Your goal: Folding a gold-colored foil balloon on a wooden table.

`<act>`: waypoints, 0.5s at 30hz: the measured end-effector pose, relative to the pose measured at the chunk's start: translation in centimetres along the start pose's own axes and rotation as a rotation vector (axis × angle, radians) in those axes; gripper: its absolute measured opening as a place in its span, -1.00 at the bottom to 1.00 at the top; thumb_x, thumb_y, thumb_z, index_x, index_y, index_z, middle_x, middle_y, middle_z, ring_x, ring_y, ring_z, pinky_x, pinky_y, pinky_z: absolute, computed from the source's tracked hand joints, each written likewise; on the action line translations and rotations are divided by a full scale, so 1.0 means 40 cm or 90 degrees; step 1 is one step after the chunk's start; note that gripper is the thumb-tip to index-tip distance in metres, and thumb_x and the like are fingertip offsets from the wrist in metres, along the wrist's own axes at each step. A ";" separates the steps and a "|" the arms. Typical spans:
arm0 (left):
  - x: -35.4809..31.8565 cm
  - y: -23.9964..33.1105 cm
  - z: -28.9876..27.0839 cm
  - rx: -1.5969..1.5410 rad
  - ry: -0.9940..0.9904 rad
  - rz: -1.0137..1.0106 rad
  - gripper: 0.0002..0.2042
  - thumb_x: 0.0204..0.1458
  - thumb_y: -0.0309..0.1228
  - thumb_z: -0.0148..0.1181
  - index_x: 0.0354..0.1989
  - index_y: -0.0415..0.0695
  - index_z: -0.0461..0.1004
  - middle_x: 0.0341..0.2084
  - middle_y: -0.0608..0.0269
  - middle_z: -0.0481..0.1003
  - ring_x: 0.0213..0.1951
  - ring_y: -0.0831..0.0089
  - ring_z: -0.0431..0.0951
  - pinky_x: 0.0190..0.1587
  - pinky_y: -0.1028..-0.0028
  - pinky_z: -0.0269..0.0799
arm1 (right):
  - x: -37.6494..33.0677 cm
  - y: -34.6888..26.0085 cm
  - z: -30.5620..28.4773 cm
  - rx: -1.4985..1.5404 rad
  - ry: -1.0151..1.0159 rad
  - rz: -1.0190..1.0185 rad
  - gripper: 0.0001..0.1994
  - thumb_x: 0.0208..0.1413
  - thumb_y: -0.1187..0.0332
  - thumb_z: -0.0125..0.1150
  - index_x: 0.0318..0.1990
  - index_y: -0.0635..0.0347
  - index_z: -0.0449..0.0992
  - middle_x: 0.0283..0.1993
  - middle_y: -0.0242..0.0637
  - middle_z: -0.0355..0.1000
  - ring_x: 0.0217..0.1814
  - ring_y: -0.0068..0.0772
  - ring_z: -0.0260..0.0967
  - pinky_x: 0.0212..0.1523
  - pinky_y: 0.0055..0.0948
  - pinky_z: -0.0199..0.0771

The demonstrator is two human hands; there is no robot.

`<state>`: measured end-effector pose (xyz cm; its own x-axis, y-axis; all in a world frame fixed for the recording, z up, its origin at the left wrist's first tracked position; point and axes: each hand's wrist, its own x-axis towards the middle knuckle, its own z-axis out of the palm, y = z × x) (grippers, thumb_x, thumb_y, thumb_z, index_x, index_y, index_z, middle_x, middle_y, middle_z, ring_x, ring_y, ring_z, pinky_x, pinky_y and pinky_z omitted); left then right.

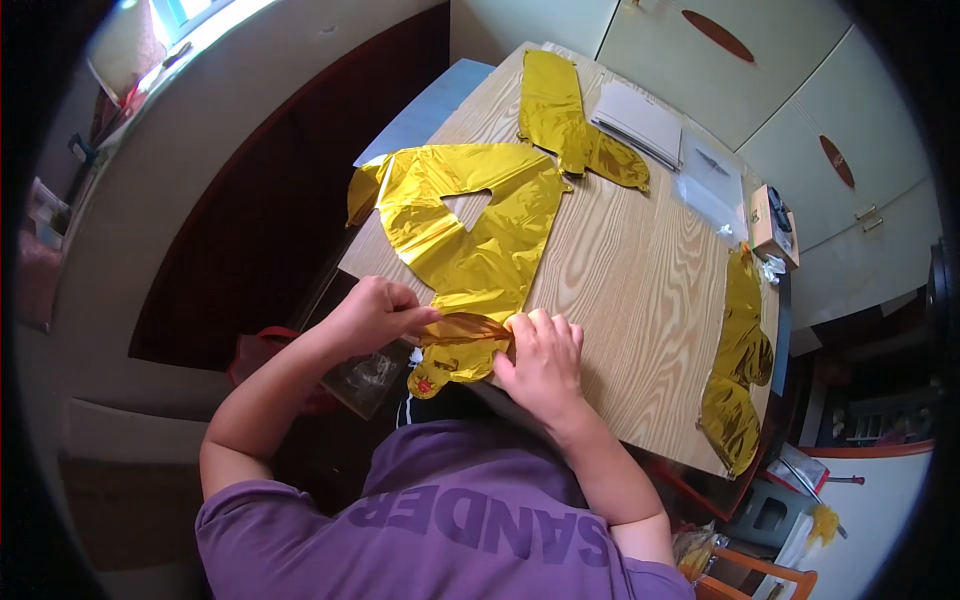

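Balloon: flat, uninflated gold foil balloon shaped like a letter (470, 225), spread on the pale wood-grain counter (640, 300) by its near-left corner, lower tail overhanging the near edge.
Left hand (375, 312): at the near-left edge, fingers pinched narrow on the end of the balloon's orange-tinted tail strip (465, 327).
Right hand (543, 362): palm down on the near edge, fingers (530, 325) curled and pressing on the tail strip where it meets the foil.
Progress: balloon lying fully limp and creased, no air in it; both hands busy only at the tail, body of the foil untouched.
Other gold foil: second flat piece (570, 115) at the far edge; third piece (740, 370) draped over the right edge, partly hanging off.
Far-right corner: white flat packet (640, 120), clear plastic bag (712, 180), small cardboard box (775, 222).
Clear crumpled bag (368, 380): below the near-left edge, under the left hand.
Open room: bare wood across the middle and near-right of the counter, well apart from both hands.
Edges: balloon crowding the left edge; drop to the floor just beside the left hand.
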<state>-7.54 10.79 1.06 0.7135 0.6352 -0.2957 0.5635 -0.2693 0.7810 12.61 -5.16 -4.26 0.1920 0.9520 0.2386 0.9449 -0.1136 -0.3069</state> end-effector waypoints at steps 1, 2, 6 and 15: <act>0.000 0.004 -0.007 0.005 -0.015 0.006 -0.69 0.18 -0.27 0.34 -0.44 -0.32 0.62 -0.62 0.15 0.55 -0.54 0.49 0.53 -0.41 0.37 0.43 | 0.000 0.004 0.001 0.021 0.011 0.007 -0.67 -0.08 0.25 0.37 -0.13 0.11 0.51 -0.16 -0.21 0.43 -0.07 -0.13 0.38 0.01 -0.09 0.25; 0.012 -0.027 -0.009 0.179 -0.045 0.111 -0.72 0.22 -0.28 0.26 -0.35 -0.30 0.64 -0.51 0.06 0.58 -0.43 0.23 0.61 -0.30 0.28 0.49 | 0.000 0.008 0.001 0.042 0.022 0.016 -0.67 -0.05 0.24 0.37 -0.12 0.11 0.51 -0.16 -0.22 0.43 -0.05 -0.13 0.38 0.02 -0.09 0.26; 0.025 -0.003 0.009 0.278 -0.038 0.285 -0.79 0.10 -0.36 0.29 -0.16 -0.21 0.66 -0.28 -0.03 0.61 -0.17 0.04 0.61 -0.09 0.16 0.52 | -0.006 0.020 0.016 0.065 0.076 0.028 -0.71 0.07 0.22 0.36 -0.08 0.07 0.52 -0.13 -0.25 0.43 -0.01 -0.16 0.40 0.05 -0.11 0.28; 0.070 0.026 0.122 0.275 -0.049 0.320 -0.86 0.04 -0.45 0.28 -0.28 -0.24 0.65 -0.44 0.00 0.58 -0.35 0.05 0.60 -0.23 0.18 0.52 | 0.029 0.043 0.084 0.115 0.113 -0.127 -0.92 0.08 0.38 0.16 -0.41 0.03 0.57 -0.25 -0.33 0.41 -0.13 -0.23 0.36 0.00 -0.17 0.26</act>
<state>-2.91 8.76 -1.64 0.9515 0.3077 -0.0043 0.2597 -0.7953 0.5478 13.55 -3.29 -7.61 0.0660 0.8844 0.4620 0.9091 0.1376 -0.3931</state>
